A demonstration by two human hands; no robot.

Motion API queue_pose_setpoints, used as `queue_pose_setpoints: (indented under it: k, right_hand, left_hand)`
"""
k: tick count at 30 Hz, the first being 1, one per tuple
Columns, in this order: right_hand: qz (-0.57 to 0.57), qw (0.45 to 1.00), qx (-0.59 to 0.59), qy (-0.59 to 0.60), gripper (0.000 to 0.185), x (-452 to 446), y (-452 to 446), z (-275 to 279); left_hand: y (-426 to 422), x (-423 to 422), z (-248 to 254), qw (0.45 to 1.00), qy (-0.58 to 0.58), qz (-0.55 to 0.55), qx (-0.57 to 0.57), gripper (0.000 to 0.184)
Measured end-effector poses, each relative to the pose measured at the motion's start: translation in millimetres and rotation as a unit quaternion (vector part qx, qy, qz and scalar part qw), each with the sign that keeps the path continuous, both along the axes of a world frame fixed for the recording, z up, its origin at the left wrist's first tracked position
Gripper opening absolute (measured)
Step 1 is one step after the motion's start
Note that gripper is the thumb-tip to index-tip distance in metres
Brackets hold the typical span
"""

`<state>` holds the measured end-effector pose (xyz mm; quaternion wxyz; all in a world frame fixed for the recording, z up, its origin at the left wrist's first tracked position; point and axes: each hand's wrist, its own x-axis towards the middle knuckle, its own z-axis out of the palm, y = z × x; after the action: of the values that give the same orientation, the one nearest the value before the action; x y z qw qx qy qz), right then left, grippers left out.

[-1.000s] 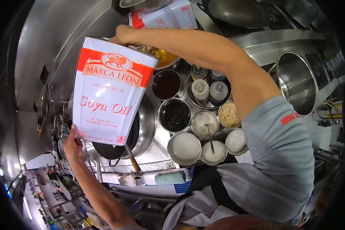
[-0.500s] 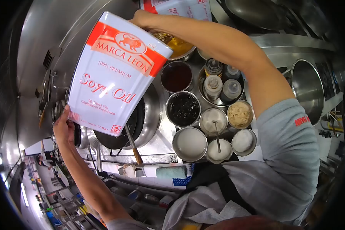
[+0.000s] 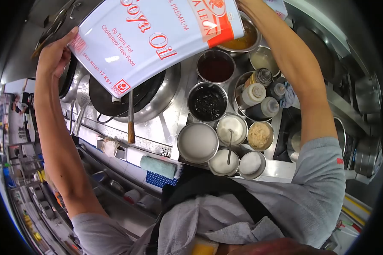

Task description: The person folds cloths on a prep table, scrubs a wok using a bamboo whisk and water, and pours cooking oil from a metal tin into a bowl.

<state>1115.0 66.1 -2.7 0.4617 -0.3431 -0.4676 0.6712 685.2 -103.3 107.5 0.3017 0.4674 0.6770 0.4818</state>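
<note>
A large white and red soya oil tin point(image 3: 157, 38) is held up, tilted, across the top of the view. My left hand point(image 3: 55, 55) grips its lower left corner, fingers behind the tin and thumb along the edge. At the tin's upper right end, my right hand is cut off by the frame's top edge; only its wrist and arm show. Beneath that end sits a metal bowl of yellow oil point(image 3: 242, 40), partly covered by the tin. Below the tin is a dark wok point(image 3: 123, 100) in a wide steel basin.
Pots of dark red sauce point(image 3: 215, 66), black sauce point(image 3: 207, 102) and white contents point(image 3: 198, 143) stand mid-view. Squeeze bottles point(image 3: 253, 94) fill a bowl beside them. A wooden-handled tool point(image 3: 131, 131) and a green cloth point(image 3: 158, 166) lie nearer the front edge.
The tin has risen toward the top of the view and tilted further, its base end lifted with my left hand. The right hand has passed out of the frame. The whole view has shifted.
</note>
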Motion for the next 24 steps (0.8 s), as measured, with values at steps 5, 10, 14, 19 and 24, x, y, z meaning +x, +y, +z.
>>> queue_pose_setpoints:
  k: [5, 10, 14, 19, 24]
  right_hand:
    - [0.062, 0.998, 0.003, -0.011, 0.032, 1, 10, -3]
    - [0.029, 0.999, 0.012, -0.024, 0.040, -19, 7, -15]
    - [-0.063, 0.994, 0.055, -0.068, 0.049, -12, 3, -13]
    - [-0.125, 0.985, 0.033, -0.115, 0.058, -8, -6, -7]
    - [-0.074, 0.997, 0.015, -0.035, 0.042, -17, 2, -7]
  left_hand:
    - [-12, 13, 13, 0.999, 0.004, 0.011, 0.032, 0.035]
    - [-19, 2, 21, 0.999, 0.037, -0.017, 0.023, 0.025]
    - [-5, -27, 17, 0.998, -0.032, -0.052, 0.023, 0.010]
    - [-8, -17, 19, 0.999, -0.033, -0.039, 0.002, 0.020]
    - [-6, -36, 27, 0.996, -0.035, -0.084, 0.000, 0.023]
